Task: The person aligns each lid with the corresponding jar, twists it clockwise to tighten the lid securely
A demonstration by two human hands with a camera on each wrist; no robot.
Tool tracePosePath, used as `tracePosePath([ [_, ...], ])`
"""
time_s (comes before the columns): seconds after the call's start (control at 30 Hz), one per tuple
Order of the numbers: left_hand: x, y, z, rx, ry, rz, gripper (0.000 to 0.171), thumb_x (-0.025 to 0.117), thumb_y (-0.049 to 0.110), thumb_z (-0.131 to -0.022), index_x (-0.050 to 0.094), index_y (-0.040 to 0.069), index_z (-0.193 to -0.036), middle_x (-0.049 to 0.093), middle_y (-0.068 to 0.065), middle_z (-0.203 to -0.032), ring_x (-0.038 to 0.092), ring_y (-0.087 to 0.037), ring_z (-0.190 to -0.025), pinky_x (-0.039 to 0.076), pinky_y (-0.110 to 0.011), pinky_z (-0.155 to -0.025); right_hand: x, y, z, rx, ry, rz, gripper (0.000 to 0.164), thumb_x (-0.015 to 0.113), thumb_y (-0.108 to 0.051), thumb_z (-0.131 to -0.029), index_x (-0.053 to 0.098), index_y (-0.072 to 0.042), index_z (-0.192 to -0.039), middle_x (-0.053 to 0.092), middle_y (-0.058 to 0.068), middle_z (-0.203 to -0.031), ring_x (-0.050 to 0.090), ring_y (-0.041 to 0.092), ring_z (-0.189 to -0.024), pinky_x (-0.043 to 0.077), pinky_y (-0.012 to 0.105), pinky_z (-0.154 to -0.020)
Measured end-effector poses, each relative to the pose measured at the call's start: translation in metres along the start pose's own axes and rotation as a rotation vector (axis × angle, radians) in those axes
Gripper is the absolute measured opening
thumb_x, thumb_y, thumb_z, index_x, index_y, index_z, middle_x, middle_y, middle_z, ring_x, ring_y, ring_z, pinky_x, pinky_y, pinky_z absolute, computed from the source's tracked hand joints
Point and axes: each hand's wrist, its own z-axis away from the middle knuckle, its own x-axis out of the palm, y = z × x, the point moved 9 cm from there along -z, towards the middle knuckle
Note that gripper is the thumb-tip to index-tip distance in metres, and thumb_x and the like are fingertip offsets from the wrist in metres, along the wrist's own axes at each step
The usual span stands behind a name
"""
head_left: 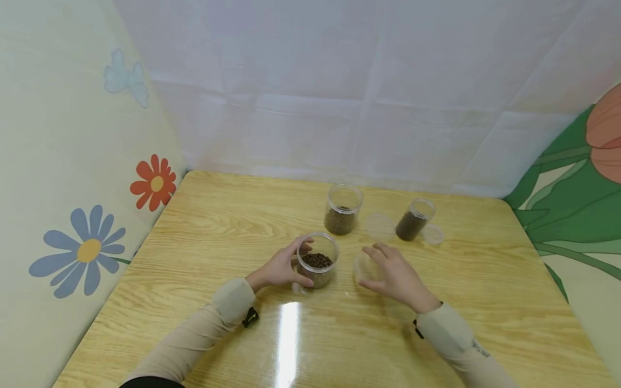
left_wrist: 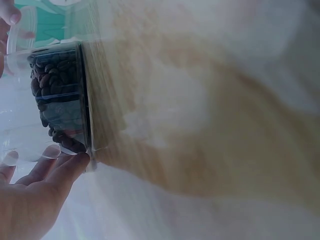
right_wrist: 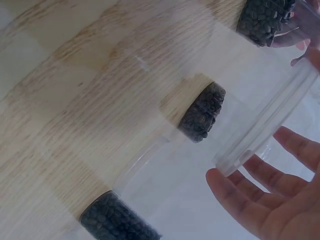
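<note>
My left hand (head_left: pixel 283 265) holds a clear round jar (head_left: pixel 335 257) from its left side, with fingers and thumb around the wall. Dark brown beans (left_wrist: pixel 55 85), like coffee beans, fill its lower part, and its top is uncovered. Just to the right, my right hand (head_left: pixel 395 275) grips a clear round lid (right_wrist: pixel 270 117) by the edge. In the right wrist view, the fingertips (right_wrist: pixel 220 180) lie along the lid's ribbed rim. The lid is blurred and partly hidden by the hand in the head view.
Behind the held jar stands another clear jar (head_left: pixel 341 221) of beans. A narrower jar (head_left: pixel 411 225) with dark contents is to its right. Two clear lids, one larger (head_left: pixel 380 227) and one smaller (head_left: pixel 433 234), lie beside these jars on the wooden table (head_left: pixel 233 210).
</note>
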Motion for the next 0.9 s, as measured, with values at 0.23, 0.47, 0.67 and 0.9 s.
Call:
tracePosePath([
  [0.23,0.0,0.001,-0.001,0.006,0.002,-0.008,0.098,0.084,0.011,-0.06,0.027,0.01,-0.14,0.042,-0.014,-0.132,0.039,-0.025,-0.123,0.034,-0.043,-0.099,-0.005,-0.001,0.001,-0.006,0.017,0.001,0.07,0.076,-0.036,-0.07,0.051,-0.001,-0.126,0.049,0.026,-0.121,0.047,0.044,-0.108,0.042,0.055,-0.084],
  [0.47,0.0,0.003,-0.003,0.012,0.009,-0.052,0.098,0.084,0.013,-0.06,0.028,0.009,-0.14,0.044,-0.014,-0.13,0.04,-0.025,-0.122,0.035,-0.041,-0.098,-0.009,0.0,0.001,-0.008,0.024,-0.011,0.068,0.075,-0.035,-0.072,0.05,-0.002,-0.126,0.048,0.027,-0.123,0.046,0.044,-0.109,0.041,0.056,-0.085],
  [0.67,-0.002,0.004,-0.002,0.007,0.018,-0.118,0.096,0.085,0.019,-0.061,0.03,0.01,-0.14,0.047,-0.015,-0.128,0.042,-0.027,-0.12,0.031,-0.046,-0.1,-0.014,-0.001,0.001,-0.013,0.034,-0.009,0.069,0.076,-0.034,-0.072,0.05,-0.001,-0.127,0.048,0.026,-0.122,0.046,0.044,-0.109,0.042,0.056,-0.083],
  [0.9,-0.004,0.005,-0.003,0.013,0.02,-0.131,0.097,0.085,0.021,-0.06,0.031,0.01,-0.139,0.048,-0.013,-0.124,0.043,-0.026,-0.119,0.033,-0.046,-0.099,-0.02,-0.002,0.0,-0.02,0.054,0.002,0.071,0.076,-0.034,-0.071,0.049,-0.001,-0.127,0.048,0.026,-0.122,0.046,0.044,-0.108,0.042,0.056,-0.084],
])
